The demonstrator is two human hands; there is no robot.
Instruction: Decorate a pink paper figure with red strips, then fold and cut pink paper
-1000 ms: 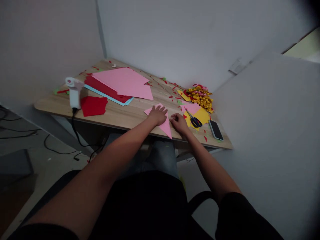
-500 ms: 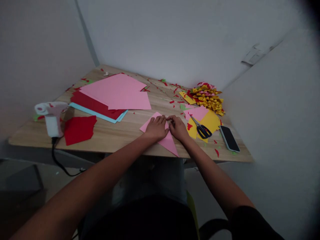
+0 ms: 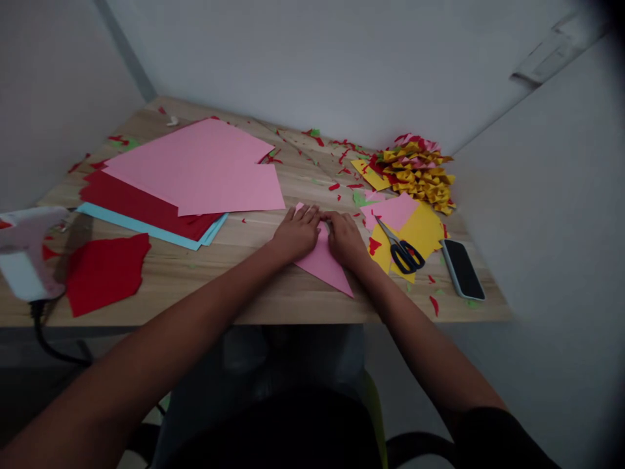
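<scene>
A folded pink sheet of paper (image 3: 328, 268) lies near the table's front edge, its pointed corner towards me. My left hand (image 3: 297, 233) rests flat on its left part, fingers stretched out. On the upper right side, my right hand (image 3: 346, 240) has its fingers curled in at the sheet's edge, the fingertips meeting those of my left hand. The hands cover much of the paper's upper part, so the fold there is hidden. Right of my right hand are dark-handled scissors (image 3: 400, 249), lying on yellow paper (image 3: 426, 229) and a smaller pink piece (image 3: 394, 210).
Large pink sheets (image 3: 205, 166) overlap dark red (image 3: 131, 200) and light blue sheets (image 3: 139, 225) at left. A red piece (image 3: 107, 273) lies beside a white glue gun (image 3: 29, 254). A yellow folded-paper bundle (image 3: 417, 170) and a phone (image 3: 463, 270) are at right; scraps are scattered around.
My view has shifted, so the table looks closer and the glue gun is partly cut off at left. My right hand's fingertips have come closer to my left hand's on the pink paper.
</scene>
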